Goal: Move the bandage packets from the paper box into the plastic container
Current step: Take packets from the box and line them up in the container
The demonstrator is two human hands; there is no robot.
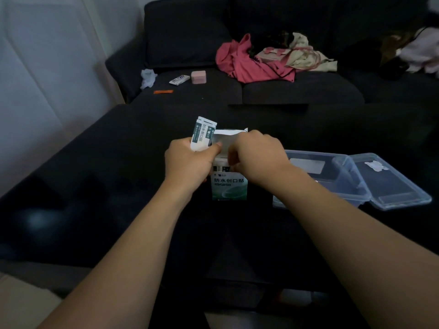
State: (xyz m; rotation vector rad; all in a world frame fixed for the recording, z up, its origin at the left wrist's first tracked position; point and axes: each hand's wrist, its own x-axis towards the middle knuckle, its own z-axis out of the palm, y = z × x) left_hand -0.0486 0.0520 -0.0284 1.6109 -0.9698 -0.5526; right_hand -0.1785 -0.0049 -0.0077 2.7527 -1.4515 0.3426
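A white and green paper box point(229, 186) stands upright on the dark table, its top flap point(226, 135) raised. My left hand point(190, 162) is at the box's left side and is shut on a small bundle of white and green bandage packets point(202, 134) that stick up above my fingers. My right hand point(254, 155) is at the box's open top, fingers curled down into the opening; what they hold is hidden. The clear plastic container point(346, 184) sits to the right of the box, open.
The container's clear lid point(399, 184) lies against its right side. Behind the dark table point(107, 186) a dark sofa point(297, 91) holds pink clothing point(251, 65), a pink case point(198, 77), a small packet point(179, 80) and a crumpled tissue point(147, 78).
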